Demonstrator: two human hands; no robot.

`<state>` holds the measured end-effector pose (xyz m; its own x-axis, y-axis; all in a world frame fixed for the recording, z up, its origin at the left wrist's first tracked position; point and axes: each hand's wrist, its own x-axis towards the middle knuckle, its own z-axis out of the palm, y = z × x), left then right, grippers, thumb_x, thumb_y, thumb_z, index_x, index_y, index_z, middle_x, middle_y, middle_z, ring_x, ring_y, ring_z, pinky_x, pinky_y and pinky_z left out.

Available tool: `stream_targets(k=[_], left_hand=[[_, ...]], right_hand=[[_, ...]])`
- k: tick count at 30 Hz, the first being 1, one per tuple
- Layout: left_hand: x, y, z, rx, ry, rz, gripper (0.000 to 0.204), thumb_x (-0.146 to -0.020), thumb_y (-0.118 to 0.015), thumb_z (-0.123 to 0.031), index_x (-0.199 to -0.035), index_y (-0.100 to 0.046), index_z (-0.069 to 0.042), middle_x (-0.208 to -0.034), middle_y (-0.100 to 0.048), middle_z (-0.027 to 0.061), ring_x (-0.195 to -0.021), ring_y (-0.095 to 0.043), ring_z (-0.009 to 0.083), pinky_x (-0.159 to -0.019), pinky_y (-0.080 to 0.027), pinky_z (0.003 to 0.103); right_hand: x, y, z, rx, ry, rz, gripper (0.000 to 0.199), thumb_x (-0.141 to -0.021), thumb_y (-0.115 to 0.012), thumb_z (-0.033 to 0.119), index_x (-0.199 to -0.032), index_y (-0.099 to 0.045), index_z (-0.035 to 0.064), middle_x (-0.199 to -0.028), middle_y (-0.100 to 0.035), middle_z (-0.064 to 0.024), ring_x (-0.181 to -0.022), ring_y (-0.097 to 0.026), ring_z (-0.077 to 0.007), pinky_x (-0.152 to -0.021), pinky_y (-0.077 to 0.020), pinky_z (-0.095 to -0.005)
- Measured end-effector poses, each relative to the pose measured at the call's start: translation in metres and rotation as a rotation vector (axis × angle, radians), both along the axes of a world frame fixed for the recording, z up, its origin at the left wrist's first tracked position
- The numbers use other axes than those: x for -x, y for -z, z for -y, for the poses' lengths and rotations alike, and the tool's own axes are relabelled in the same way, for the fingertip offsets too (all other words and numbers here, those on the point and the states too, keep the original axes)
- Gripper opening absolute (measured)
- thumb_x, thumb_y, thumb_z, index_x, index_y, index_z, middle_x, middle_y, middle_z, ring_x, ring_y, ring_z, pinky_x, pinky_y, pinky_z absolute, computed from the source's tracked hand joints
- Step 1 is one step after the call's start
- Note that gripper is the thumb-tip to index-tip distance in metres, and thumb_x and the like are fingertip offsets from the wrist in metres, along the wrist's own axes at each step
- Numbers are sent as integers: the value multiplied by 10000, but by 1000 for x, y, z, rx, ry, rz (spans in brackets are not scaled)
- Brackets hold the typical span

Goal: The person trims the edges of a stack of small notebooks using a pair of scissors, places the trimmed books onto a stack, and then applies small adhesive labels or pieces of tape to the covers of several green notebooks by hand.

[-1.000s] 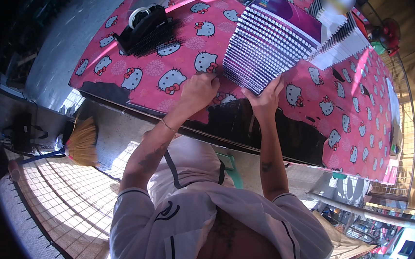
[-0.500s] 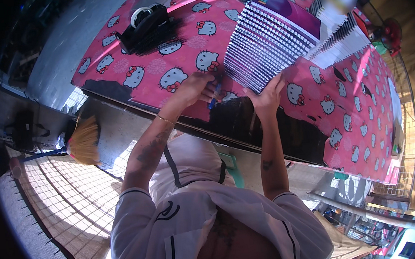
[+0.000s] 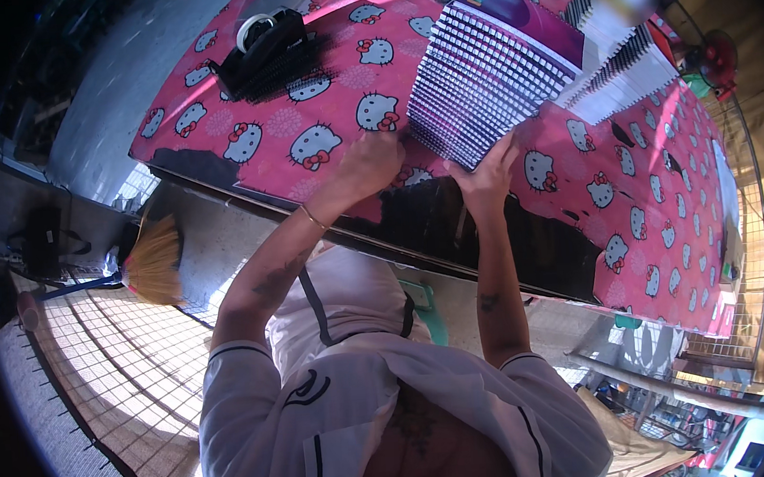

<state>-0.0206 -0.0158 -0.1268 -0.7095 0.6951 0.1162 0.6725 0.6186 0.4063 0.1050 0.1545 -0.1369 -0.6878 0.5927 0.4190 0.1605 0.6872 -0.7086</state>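
My left hand [image 3: 376,161] is curled up beside the big pile of ring books [image 3: 486,78], and I can't tell if there is something in it. My right hand [image 3: 489,176] has its thumb and fingers spread apart, touching the near corner of the pile. The books lie slanted on the pink table cover [image 3: 205,154] with cat faces. A black tape holder [image 3: 269,59] sits off to my left, well apart from the books
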Motion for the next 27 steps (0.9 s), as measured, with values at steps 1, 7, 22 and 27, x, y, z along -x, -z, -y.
stream_targets(k=[1,7,22,27], left_hand=[[-12,1,-7,68,-6,-122,265,-930,-489,-181,-947,-655,25,-810,-685,184,-816,-710,313,-681,-573,424],[-9,-20,-6,258,54,-34,256,-889,-566,-203,-1028,-618,5,-1018,-630,236,-892,-671,417,-776,-547,509],[-41,14,-49,-1038,-149,1191,429,-979,-549,-370,-1189,-585,2,-996,-652,83,-889,-631,201,-825,-482,351],[-17,-6,-74,-1103,-233,1213,433,-972,-538,-407,-1150,-558,-14,-1038,-602,67,-933,-586,194,-831,-452,361]], right_hand=[[1,2,-1,-14,6,4,1218,-628,-857,144,-1544,-55,90,-1442,-271,-293,-1267,-389,-512,-996,-409,-523],[-9,-5,-3,163,-104,11,1287,-607,-886,143,-1544,-6,85,-1447,-284,-272,-1310,-362,-464,-1042,-377,-484],[-21,-21,-7,1378,-146,-345,664,-952,-534,533,-1458,-321,162,-1391,-444,-23,-1265,-410,-148,-1018,-329,-413],[14,7,-24,1357,-279,-368,687,-953,-525,513,-1489,-301,146,-1436,-419,-8,-1285,-388,-140,-1021,-318,-439]])
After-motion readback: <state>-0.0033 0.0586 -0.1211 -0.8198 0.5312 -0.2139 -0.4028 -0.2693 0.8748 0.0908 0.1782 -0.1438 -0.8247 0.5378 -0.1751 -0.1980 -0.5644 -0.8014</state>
